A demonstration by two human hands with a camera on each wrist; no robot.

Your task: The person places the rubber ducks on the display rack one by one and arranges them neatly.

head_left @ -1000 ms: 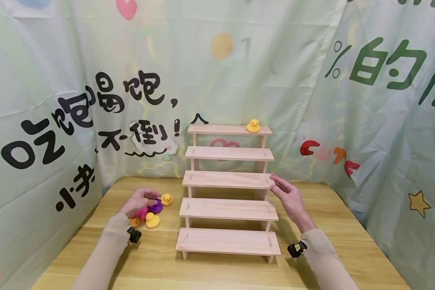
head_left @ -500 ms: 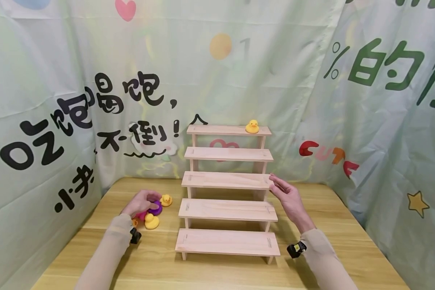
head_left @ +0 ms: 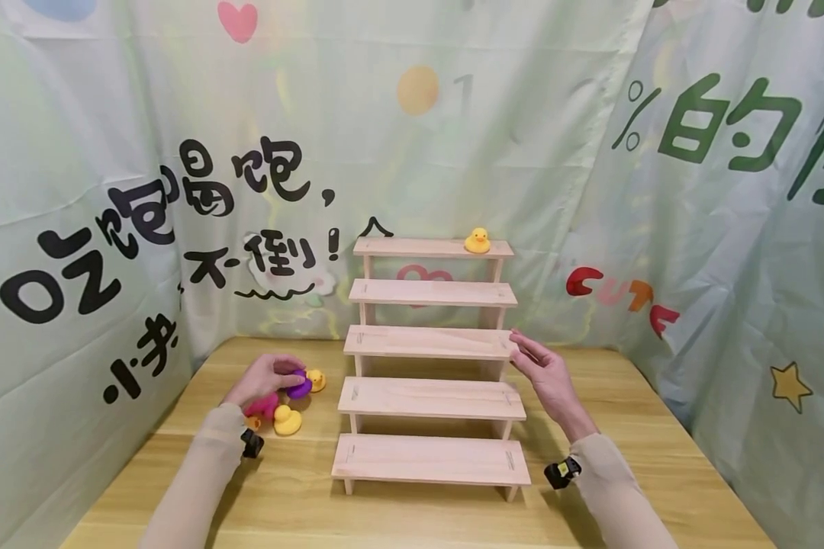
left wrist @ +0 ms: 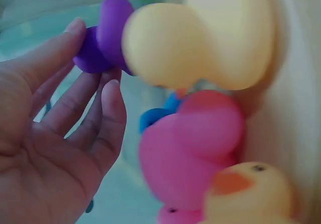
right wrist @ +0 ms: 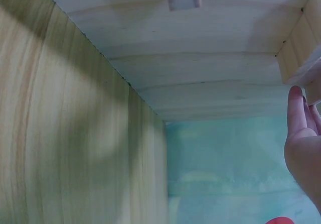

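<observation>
So, I had a purple toy (head_left: pixel 300 386) pinched between the thumb and fingertips of my left hand (head_left: pixel 264 379), with the lower fingers loosely bent and not wrapped round anything. It looked to be up off the table (head_left: pixel 281 488), on the left side, just in front of a yellow duck (head_left: pixel 317 380). Below my wrist there was a bright pink toy (head_left: pixel 266 406), with a second yellow duck (head_left: pixel 288 420) just beside it and a small orange thing (head_left: pixel 252 422) poking out, mostly hidden by my arm. The left wrist view also caught a blue bit (left wrist: pixel 160 116) up against the pink one, no idea what it belonged to.

My right hand (head_left: pixel 548 377) was pretty open, fingers nearly straight, with the tips touching the right end of the middle step (head_left: pixel 429 341).

As for what was holding what: the pale wooden rack (head_left: pixel 432 397) had five steps and stood on the table, and its top step (head_left: pixel 412 246) carried a little yellow duck sitting upright (head_left: pixel 477 242), over toward the right end. Printed cloth (head_left: pixel 508 152) hung behind all of it.
</observation>
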